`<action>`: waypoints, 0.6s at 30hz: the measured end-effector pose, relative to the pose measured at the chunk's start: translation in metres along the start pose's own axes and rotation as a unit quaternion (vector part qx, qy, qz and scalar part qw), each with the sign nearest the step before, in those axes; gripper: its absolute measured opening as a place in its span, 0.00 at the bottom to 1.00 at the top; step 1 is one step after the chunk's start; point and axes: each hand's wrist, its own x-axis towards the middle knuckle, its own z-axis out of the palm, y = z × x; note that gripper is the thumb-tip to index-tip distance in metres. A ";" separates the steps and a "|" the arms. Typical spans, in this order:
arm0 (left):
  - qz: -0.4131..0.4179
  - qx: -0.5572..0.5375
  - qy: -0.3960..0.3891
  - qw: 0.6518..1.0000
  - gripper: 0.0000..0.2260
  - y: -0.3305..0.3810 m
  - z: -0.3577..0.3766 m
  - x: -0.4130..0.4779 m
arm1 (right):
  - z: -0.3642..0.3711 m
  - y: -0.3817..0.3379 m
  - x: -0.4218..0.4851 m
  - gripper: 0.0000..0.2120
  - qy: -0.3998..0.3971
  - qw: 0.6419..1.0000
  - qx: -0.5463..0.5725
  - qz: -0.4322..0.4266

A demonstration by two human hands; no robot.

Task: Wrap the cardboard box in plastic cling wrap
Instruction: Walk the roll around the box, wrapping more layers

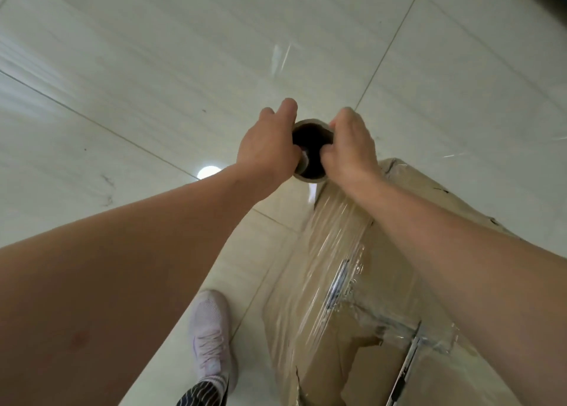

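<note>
Wrapping is looking partly done: clear plastic cling wrap (334, 246) is covering the near side of the brown cardboard box (408, 283) on the pale tiled floor (153, 68), while left hand (267, 147) and right hand (349, 144) are gripping the cardboard-cored roll (310, 150) beyond it, further faces seemingly remaining.

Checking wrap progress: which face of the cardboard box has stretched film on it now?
The left side face of the brown cardboard box, under the clear plastic film running from the cardboard-cored roll. The far right face looks bare.
</note>
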 end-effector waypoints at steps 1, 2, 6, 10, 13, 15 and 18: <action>-0.003 -0.009 0.000 1.000 0.11 0.002 0.003 0.002 | -0.001 0.003 0.003 0.11 0.002 1.000 -0.010 -0.013; -0.005 -0.014 0.000 1.000 0.11 0.004 0.006 0.004 | -0.002 0.007 0.005 0.11 0.004 1.000 -0.013 -0.015; -0.005 -0.038 -0.007 0.999 0.11 0.013 0.016 0.007 | -0.006 0.022 0.009 0.11 -0.011 0.999 0.018 0.034; 0.004 -0.060 -0.025 0.998 0.09 0.020 0.017 0.007 | -0.011 0.032 0.004 0.12 -0.023 0.995 0.051 0.083; 0.014 -0.046 -0.023 0.999 0.10 0.018 0.015 0.007 | -0.005 0.031 -0.001 0.13 -0.004 0.994 0.058 0.091; 0.020 -0.043 -0.028 0.998 0.10 0.017 0.014 0.008 | -0.002 0.029 -0.001 0.12 0.010 0.994 0.052 0.098; 0.020 -0.058 -0.043 0.997 0.11 0.018 0.015 0.010 | -0.006 0.030 0.003 0.12 -0.012 0.991 0.054 0.122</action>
